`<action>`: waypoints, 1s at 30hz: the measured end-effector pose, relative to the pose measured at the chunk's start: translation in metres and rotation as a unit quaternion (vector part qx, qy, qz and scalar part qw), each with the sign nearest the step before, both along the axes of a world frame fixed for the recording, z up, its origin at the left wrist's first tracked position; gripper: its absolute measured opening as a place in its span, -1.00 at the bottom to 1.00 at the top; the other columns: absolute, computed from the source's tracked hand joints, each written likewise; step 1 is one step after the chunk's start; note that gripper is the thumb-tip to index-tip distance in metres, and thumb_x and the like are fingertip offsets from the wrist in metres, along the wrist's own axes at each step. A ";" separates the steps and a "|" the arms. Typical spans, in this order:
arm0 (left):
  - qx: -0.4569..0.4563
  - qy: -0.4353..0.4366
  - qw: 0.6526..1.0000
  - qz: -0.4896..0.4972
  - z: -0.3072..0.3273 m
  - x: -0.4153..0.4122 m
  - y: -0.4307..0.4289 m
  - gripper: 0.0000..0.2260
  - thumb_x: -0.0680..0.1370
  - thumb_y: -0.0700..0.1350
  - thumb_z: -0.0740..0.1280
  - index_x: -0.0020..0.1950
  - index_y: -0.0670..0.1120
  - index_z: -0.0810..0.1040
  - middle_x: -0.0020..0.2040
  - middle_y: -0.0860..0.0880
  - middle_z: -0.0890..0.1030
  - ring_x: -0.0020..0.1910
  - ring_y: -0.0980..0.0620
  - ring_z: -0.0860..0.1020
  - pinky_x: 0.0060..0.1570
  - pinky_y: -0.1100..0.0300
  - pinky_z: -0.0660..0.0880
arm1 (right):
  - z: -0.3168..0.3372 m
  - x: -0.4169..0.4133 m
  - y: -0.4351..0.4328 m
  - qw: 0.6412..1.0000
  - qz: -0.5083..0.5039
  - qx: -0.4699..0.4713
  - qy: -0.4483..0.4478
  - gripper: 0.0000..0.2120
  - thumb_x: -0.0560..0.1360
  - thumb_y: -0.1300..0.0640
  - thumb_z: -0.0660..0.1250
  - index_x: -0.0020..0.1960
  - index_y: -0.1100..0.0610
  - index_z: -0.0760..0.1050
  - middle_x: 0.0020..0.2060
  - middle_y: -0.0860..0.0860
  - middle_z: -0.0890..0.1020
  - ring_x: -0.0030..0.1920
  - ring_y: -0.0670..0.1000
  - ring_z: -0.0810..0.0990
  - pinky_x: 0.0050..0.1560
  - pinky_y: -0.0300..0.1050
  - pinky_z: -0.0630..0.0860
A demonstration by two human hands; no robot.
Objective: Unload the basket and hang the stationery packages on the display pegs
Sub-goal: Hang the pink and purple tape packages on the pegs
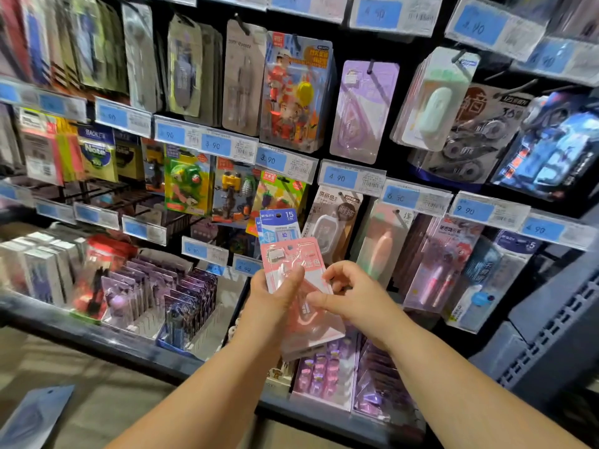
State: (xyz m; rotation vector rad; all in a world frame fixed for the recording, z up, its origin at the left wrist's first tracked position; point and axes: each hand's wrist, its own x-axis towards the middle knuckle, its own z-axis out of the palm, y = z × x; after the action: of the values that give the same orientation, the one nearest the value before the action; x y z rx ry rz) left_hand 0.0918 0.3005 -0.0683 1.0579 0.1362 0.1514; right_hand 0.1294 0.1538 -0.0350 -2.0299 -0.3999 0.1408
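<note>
Both forearms reach in — the left hand [275,298] grips a small stack, pink package [293,256] in front, blue ruler package [279,222] behind; the right hand [355,296] pinches the pink one's edge. Neither is on the display pegs [401,218] yet — hanging remains. Two packages counted, low before the shelving; basket unseen.

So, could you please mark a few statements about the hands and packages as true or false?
1. The left hand grips a pink clear-fronted plastic blister package. True.
2. A blue-and-white card package marked 15 cm sits behind it. True.
3. The pink package already hangs on a peg. False: it is in the person's hands.
4. The right hand hangs idle. False: it pinches the pink package's edge.
</note>
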 end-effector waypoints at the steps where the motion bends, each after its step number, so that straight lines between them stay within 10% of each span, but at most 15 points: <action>1: -0.007 0.004 1.000 0.001 0.001 -0.001 0.000 -0.31 0.31 0.18 0.55 0.32 -0.11 0.44 0.13 -0.24 0.64 0.01 -0.27 0.66 -0.06 -0.35 0.57 | 0.000 -0.001 0.000 1.000 -0.009 0.006 0.011 -0.45 0.15 -0.15 0.60 0.03 -0.07 0.45 -0.10 -0.04 0.54 -0.13 -0.04 0.55 -0.14 -0.09 0.52; 9: -0.142 -0.001 0.988 -0.057 0.012 -0.006 -0.004 -0.48 0.50 0.11 0.39 0.38 -0.08 0.40 0.19 -0.27 0.62 0.15 -0.32 0.60 0.12 -0.33 0.52 | 0.008 -0.009 0.002 0.979 0.001 0.161 0.124 -0.55 0.37 0.29 0.51 0.20 0.16 0.43 -0.06 0.11 0.72 -0.10 0.12 0.71 -0.08 0.00 0.64; 13: -0.200 0.037 0.976 -0.080 0.024 -0.008 0.000 -0.61 0.67 0.08 0.12 0.32 -0.13 0.52 0.08 -0.24 0.67 0.01 -0.22 0.67 -0.15 -0.06 0.61 | 0.014 -0.007 0.003 0.969 -0.015 0.220 0.110 -0.72 0.45 0.27 0.42 0.14 0.24 0.50 -0.17 0.05 0.71 -0.24 0.00 0.68 -0.23 -0.17 0.60; 23: -0.182 0.015 0.977 -0.113 0.047 -0.016 0.007 -0.68 0.68 -0.01 0.10 0.33 -0.08 0.51 0.12 -0.22 0.67 0.00 -0.21 0.67 -0.07 -0.11 0.60 | 0.025 -0.013 0.015 0.949 -0.040 0.311 0.041 -0.58 0.35 0.05 0.41 0.17 0.14 0.46 -0.07 0.11 0.69 -0.16 0.01 0.69 -0.11 -0.03 0.62; 30: -0.090 -0.007 0.989 -0.113 0.072 -0.018 0.028 -0.71 0.69 -0.02 0.12 0.37 -0.03 0.44 0.18 -0.21 0.64 0.13 -0.26 0.62 0.06 -0.21 0.57 | 0.063 -0.038 0.035 0.922 -0.038 0.385 -0.013 -0.74 0.59 0.24 0.24 0.27 0.20 0.41 -0.13 -0.19 0.38 -0.38 -0.51 0.50 -0.35 -0.51 0.45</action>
State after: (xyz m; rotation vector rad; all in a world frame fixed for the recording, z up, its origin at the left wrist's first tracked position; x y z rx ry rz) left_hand 0.0742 0.3283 0.0036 0.8855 0.0158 -0.0588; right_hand 0.0913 0.1886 0.0278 -1.2642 -0.3226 -0.0878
